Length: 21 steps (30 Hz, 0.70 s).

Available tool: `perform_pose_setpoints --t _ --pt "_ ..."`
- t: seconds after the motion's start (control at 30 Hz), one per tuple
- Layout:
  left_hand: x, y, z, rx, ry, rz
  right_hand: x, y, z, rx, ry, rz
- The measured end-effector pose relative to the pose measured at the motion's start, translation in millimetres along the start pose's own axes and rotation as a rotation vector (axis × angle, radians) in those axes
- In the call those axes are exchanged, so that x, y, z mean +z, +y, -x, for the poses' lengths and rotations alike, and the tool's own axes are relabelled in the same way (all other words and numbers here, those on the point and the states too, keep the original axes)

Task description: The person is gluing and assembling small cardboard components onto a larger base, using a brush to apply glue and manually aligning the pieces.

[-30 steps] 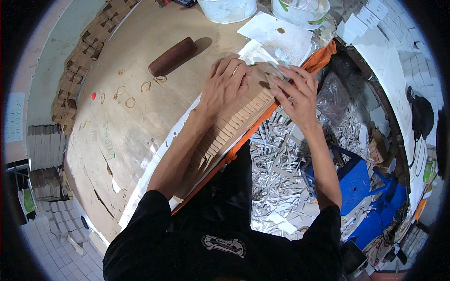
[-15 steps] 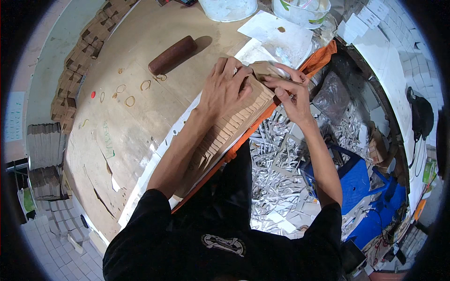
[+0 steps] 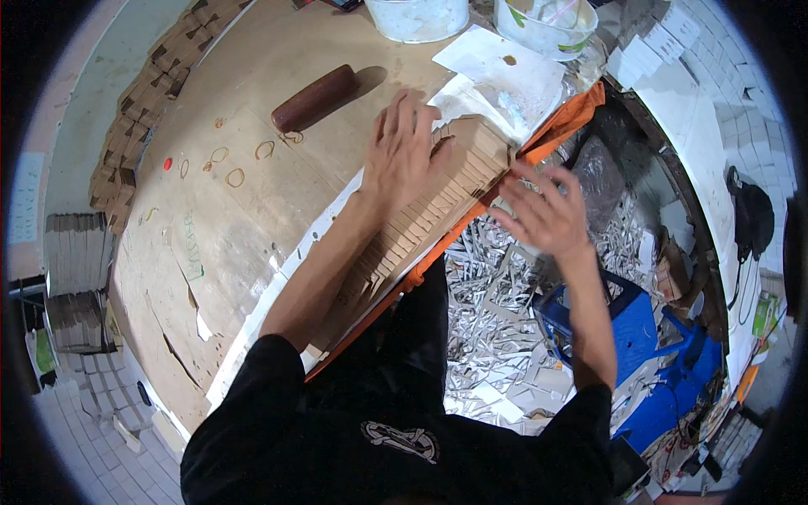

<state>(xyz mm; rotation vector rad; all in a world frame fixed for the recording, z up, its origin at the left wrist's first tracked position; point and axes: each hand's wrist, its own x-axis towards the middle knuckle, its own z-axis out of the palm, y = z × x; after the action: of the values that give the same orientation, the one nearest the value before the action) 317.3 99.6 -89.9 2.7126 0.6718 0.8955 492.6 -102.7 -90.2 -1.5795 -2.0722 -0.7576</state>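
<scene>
A long row of overlapping folded brown cardboard pieces (image 3: 438, 202) lies slantwise along the table's near edge, on a white strip. Over its left side hovers my left hand (image 3: 404, 156), fingers loosely stretched and apart; whether the fingertips touch the cardboard is hard to tell. The top piece at the far end (image 3: 480, 139) lies flat and uncovered. Just right of that end is my right hand (image 3: 543, 206), its fingers spread, slightly blurred and holding nothing. Orange cloth (image 3: 555, 126) runs along the edge beneath the row.
A dark brown roller-like cylinder (image 3: 315, 98) lies on the table (image 3: 252, 202) near several rubber bands (image 3: 235, 178). White tubs (image 3: 418, 18) and stained sheets (image 3: 505, 71) sit at the far side. Paper scraps (image 3: 497, 311) and a blue plastic stool-like object (image 3: 619, 324) are at right below. Folded cardboard stacks (image 3: 80, 257) line the left.
My right hand has let go of the cardboard at the row's far end and drawn back toward me, fingers spreading. My left hand has lifted slightly and opened.
</scene>
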Motion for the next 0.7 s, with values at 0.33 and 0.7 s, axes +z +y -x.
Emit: perform_pose_setpoints --t 0.33,0.7 --pt "2 1 -2 0.099 0.003 -0.103 20 -181 -29 -0.039 -0.002 -0.694" --pt "0 5 1 0.186 -0.069 -0.056 23 -56 -33 0.416 -0.068 -0.380"
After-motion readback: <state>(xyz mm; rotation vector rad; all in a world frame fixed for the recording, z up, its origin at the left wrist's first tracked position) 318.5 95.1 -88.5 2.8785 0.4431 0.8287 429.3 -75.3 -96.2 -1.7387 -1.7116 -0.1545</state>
